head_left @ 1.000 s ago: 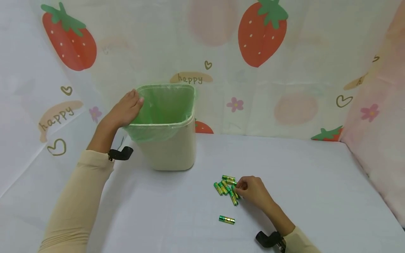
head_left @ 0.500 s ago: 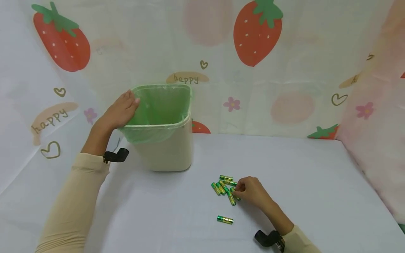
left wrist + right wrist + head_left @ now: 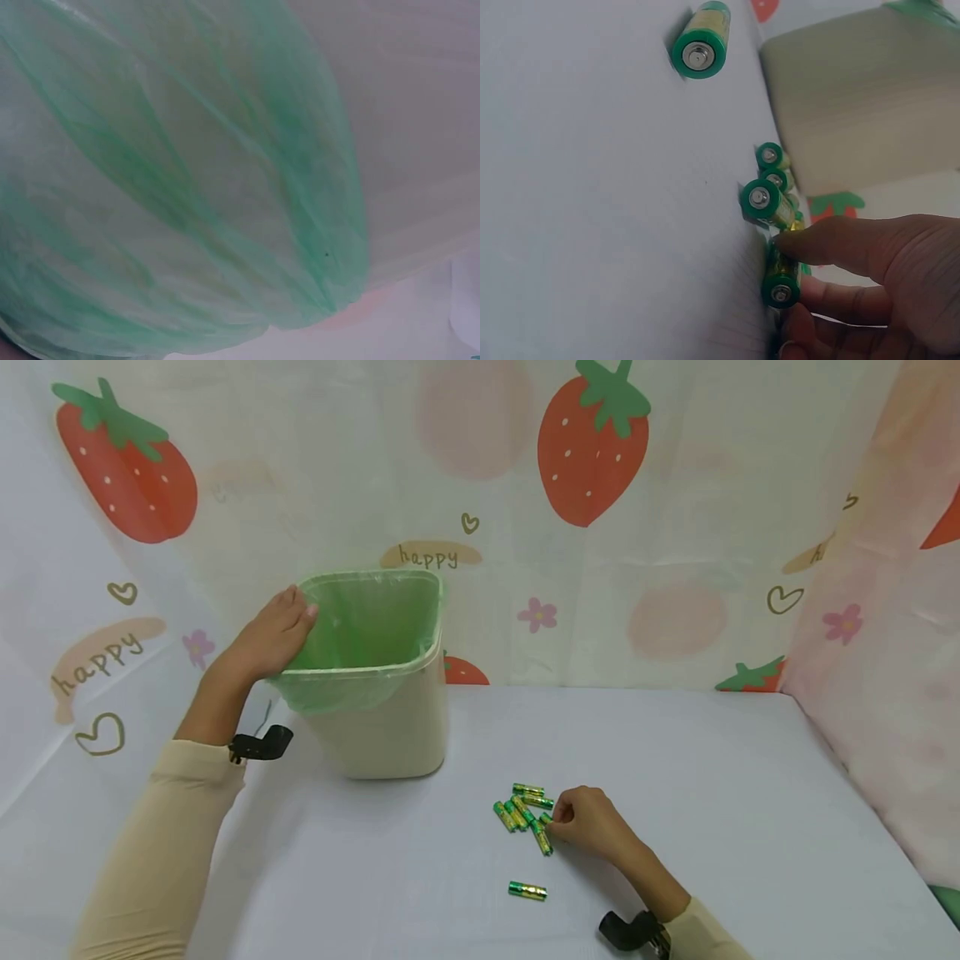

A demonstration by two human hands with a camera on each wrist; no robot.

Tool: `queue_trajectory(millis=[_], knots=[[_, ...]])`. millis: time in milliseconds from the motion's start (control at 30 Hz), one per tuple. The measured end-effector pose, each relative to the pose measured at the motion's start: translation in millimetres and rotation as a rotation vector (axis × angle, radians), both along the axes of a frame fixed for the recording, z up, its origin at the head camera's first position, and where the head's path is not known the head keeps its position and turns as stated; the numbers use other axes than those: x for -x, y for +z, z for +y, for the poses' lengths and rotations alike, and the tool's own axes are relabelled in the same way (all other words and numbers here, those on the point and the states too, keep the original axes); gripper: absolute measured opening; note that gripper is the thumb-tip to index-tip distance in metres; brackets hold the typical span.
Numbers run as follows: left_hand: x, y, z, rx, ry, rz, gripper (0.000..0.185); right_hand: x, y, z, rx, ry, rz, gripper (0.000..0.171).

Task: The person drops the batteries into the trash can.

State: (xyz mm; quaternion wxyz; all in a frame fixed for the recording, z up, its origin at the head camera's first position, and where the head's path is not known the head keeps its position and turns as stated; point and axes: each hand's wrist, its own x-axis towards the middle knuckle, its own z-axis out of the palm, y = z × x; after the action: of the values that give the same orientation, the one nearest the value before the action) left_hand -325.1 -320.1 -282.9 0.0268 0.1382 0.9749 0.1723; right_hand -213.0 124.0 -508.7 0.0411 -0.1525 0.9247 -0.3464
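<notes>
Left hand [image 3: 273, 631] lies flat on the near-left rim of the cream bin [image 3: 390, 727], fingers relaxed over its green liner [image 3: 367, 627]. Further right, the battery cluster [image 3: 521, 814] sits on the white table [image 3: 750, 793], one stray battery [image 3: 527, 891] nearer; right hand [image 3: 588, 822] pinches a battery [image 3: 781, 279] at the cluster's edge

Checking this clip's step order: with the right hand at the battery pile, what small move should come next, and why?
Probably lift the pinched battery clear of the pile. The right hand already has fingers curled round it on the table, while the left hand rests on the rim of the green-lined bin, whose mouth is open.
</notes>
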Motion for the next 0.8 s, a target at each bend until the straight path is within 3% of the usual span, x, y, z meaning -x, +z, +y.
queue_trajectory(millis=[367,800], knots=[[0.4,-4.6,-4.5,-0.073,-0.009,0.02,0.081,0.5,1.2,2.7,0.009,0.02,-0.014,0.017],[2.5,-3.9,-3.8,-0.032,0.011,0.013,0.07,3.9,6.1,6.8,0.05,0.025,-0.045,0.014]])
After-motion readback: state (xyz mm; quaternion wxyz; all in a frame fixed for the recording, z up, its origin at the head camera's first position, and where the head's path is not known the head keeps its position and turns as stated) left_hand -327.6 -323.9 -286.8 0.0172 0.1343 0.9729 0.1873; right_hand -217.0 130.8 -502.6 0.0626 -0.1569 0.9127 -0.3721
